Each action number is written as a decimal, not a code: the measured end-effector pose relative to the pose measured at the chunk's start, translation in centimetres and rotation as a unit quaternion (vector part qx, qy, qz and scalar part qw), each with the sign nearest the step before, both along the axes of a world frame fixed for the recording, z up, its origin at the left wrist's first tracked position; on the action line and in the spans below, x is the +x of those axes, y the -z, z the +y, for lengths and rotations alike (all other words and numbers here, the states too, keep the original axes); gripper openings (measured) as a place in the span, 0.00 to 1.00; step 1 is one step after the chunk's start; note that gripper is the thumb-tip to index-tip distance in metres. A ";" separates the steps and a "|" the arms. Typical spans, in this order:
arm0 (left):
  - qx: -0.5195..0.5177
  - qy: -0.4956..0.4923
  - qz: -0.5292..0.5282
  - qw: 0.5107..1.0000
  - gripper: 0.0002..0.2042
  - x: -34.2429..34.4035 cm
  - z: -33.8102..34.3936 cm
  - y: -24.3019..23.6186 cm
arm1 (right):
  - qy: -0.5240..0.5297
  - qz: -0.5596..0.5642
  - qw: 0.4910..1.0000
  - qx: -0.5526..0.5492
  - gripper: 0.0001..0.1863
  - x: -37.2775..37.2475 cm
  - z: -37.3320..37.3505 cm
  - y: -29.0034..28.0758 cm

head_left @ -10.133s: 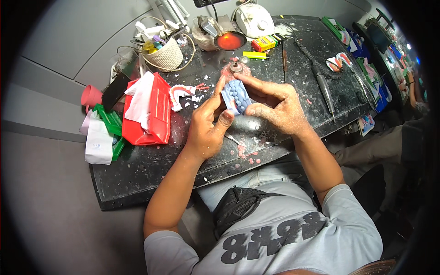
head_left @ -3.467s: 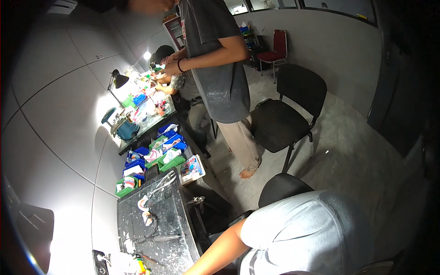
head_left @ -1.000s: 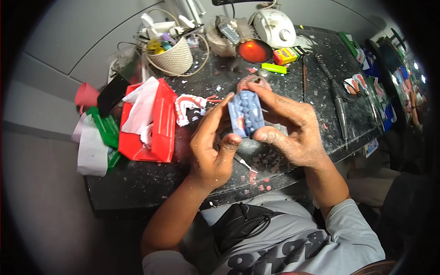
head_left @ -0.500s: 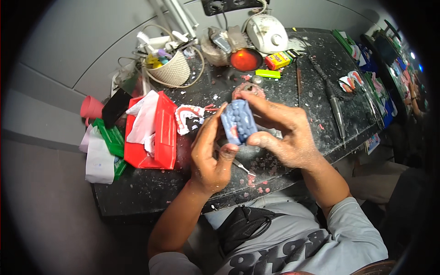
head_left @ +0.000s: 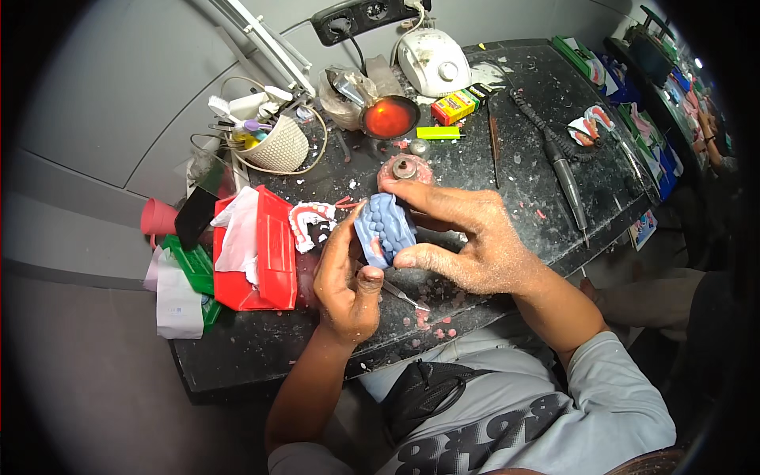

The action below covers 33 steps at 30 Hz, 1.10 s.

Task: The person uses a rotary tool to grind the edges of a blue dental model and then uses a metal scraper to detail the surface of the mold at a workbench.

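Above the debris-strewn black bench, your left hand and right hand together grip the blue block, its tooth forms seemingly complete, a pinkish patch left exposed low down.

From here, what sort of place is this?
Probably a dental workshop: the left hand and right hand hold a blue block moulded with tooth shapes, while a red-and-white arch of teeth and a slim grey corded handpiece lie on the speckled black bench.
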<state>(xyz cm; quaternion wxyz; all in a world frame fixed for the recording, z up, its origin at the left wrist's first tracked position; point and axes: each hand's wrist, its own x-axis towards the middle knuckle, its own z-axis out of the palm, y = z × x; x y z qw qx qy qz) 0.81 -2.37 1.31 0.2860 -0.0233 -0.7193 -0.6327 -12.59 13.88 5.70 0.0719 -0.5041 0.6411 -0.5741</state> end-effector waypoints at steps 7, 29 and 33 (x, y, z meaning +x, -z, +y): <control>0.044 0.018 -0.005 0.999 0.40 0.1 -0.1 -1.3 | 0.001 0.007 1.000 -0.020 0.36 0.1 0.3 -0.3; 0.375 0.109 0.060 0.919 0.38 0.4 -4.2 -2.3 | -0.125 0.036 0.974 0.183 0.30 0.3 -0.1 -0.3; 0.408 0.167 0.058 0.896 0.37 -0.5 -4.0 -2.5 | -0.129 0.042 0.964 0.230 0.29 -0.4 1.2 0.1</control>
